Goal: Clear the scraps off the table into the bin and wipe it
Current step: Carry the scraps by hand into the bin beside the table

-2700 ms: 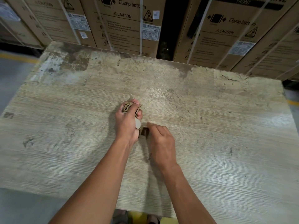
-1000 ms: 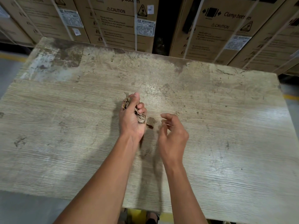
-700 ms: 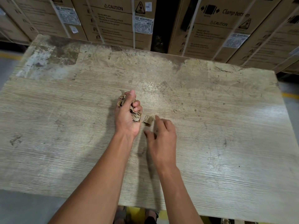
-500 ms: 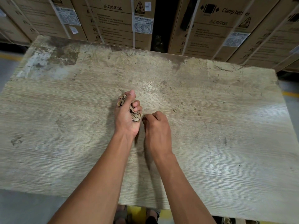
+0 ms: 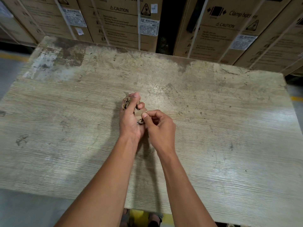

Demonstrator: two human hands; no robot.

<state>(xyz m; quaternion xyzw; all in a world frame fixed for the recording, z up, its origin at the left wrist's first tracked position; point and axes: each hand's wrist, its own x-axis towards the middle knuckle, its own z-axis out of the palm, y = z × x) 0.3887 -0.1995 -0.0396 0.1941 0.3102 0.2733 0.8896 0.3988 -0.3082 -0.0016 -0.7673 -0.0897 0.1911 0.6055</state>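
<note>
Fingers of our left hand [image 5: 130, 119] curl round a wad of cardboard scraps [image 5: 127, 102]; our right hand [image 5: 159, 125] pinches one more scrap [image 5: 139, 113] against it. Both hover above the worn table [image 5: 229, 128], with stacked cartons [image 5: 124, 22] behind

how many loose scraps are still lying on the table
0 that I can see. The cardboard scraps are bunched in the left hand, and the right hand pinches one last piece against it. The hands may hide some on the table.
</note>
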